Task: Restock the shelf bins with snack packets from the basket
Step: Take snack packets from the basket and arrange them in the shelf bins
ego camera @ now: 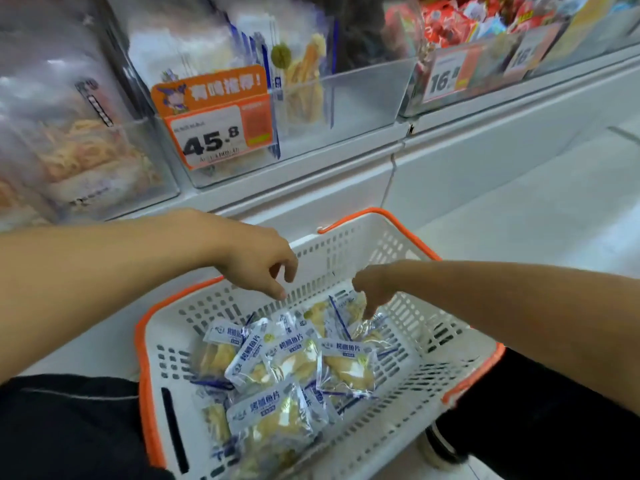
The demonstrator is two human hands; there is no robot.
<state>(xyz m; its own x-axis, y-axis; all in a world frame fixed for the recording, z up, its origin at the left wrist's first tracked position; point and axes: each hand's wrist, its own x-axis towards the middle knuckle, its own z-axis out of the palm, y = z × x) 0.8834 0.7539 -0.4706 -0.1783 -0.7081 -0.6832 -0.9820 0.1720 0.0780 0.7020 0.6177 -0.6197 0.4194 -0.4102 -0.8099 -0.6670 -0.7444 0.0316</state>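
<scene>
Below both hands sits the white basket point(346, 258) with orange rim, snack packets point(294, 362) piled on its floor. Left hand point(256, 261) hovers above the basket's far wall, fingers loosely curled, holding nothing. Right hand point(374, 285) reaches down, fingertips touching a packet; whether it grips cannot be told. Beyond the hands, the clear shelf bin point(346, 98) carries a 45.8 price tag point(218, 129).

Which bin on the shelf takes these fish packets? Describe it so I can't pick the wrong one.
Start at the white basket with orange rims, where the snack packets lie, and look straight up to the shelf. The clear bin directly above holds matching blue-striped packets. It alone carries the orange price tag reading 45.8; the red-packet bin to its right is tagged 16-something.
</scene>
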